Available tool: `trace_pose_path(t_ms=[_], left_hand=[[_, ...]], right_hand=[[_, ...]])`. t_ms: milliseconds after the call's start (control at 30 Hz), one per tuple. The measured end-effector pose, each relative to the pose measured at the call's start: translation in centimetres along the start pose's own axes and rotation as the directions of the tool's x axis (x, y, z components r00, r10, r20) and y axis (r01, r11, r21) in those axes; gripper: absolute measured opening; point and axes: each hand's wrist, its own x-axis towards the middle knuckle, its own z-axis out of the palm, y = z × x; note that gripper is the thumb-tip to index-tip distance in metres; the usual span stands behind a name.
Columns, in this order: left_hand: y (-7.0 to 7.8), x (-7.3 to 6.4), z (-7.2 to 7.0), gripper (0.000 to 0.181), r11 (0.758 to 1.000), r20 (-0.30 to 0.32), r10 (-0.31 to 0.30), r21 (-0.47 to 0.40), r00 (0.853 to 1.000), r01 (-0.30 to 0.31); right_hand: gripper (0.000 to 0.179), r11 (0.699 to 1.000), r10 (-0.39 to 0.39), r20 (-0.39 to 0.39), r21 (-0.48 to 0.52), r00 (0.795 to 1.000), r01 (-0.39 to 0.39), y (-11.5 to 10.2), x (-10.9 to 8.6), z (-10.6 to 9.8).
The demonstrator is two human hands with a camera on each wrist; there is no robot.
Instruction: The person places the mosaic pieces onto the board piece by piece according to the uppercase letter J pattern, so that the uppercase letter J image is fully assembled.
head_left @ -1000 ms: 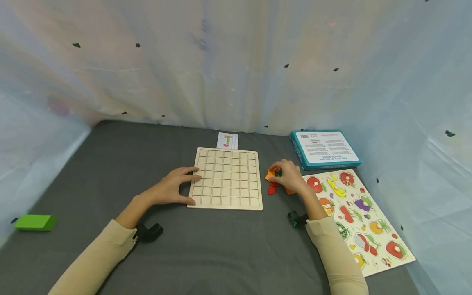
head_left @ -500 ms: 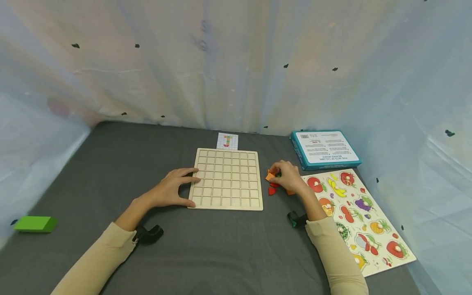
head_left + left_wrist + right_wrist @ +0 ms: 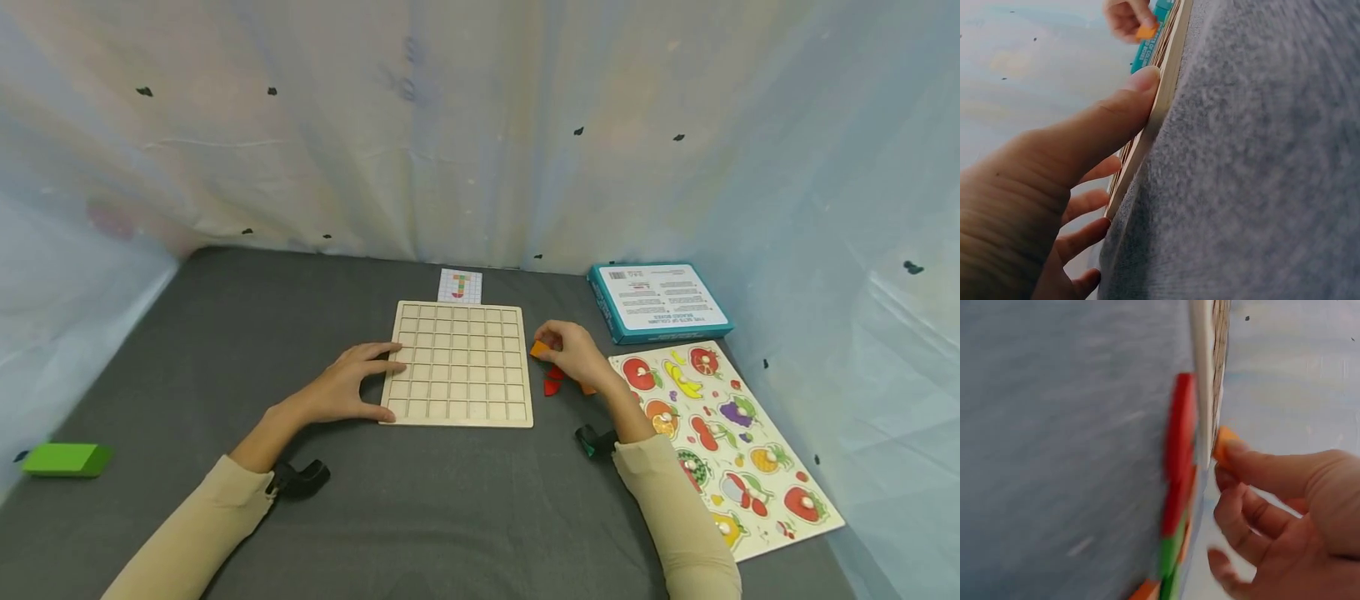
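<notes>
A wooden grid board (image 3: 461, 367) with rows of square recesses lies flat on the dark cloth. My left hand (image 3: 345, 383) rests on its left side, fingers spread and thumb at the near left corner; in the left wrist view the thumb (image 3: 1107, 122) touches the board's edge. Between thumb and index finger, my right hand (image 3: 576, 348) pinches an orange block (image 3: 538, 348) just right of the board, raised off the cloth. Loose red pieces (image 3: 552, 382) lie under and beside that hand. The right wrist view also has a green piece (image 3: 1169, 553) among them, partly blurred.
Behind the board lies a small card (image 3: 459, 286) printed with a coloured J on a grid. A teal box (image 3: 660, 302) and a fruit puzzle board (image 3: 720, 392) occupy the right side. Far left sits a green block (image 3: 67, 459). Plastic sheeting walls the table's back and sides.
My right hand has lifted the orange block out of the loose pieces and brought it slightly left, towards the board. The left hand stays in place on the board.
</notes>
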Motion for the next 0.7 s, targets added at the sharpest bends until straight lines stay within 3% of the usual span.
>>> trace_pose_path(t_ms=[133, 367, 533, 700], left_hand=[[0.1, 0.0, -0.1, 0.079, 1.0, 0.003, 0.02, -0.018, 1.0, -0.02], [0.1, -0.1, -0.2, 0.07, 0.999, -0.011, 0.039, -0.023, 0.999, -0.039], [0.0, 0.0, -0.1, 0.067, 0.999, -0.004, 0.036, -0.022, 0.999, -0.036], [0.2, 0.0, 0.0, 0.066, 0.999, -0.002, 0.033, -0.029, 0.999, -0.033]], right_hand=[[0.019, 0.993, -0.072, 0.076, 0.101, 0.995, 0.064, -1.7, 2.6, 0.6], [0.022, 0.97, -0.173, 0.201, 0.206, 0.964, 0.131, -5.3, 8.5, 3.2], [0.019, 0.978, -0.153, 0.243, 0.179, 0.958, 0.11, -6.6, 11.1, 5.3], [0.015, 0.987, -0.128, 0.254, 0.129, 0.959, 0.097, -7.0, 12.2, 6.5]])
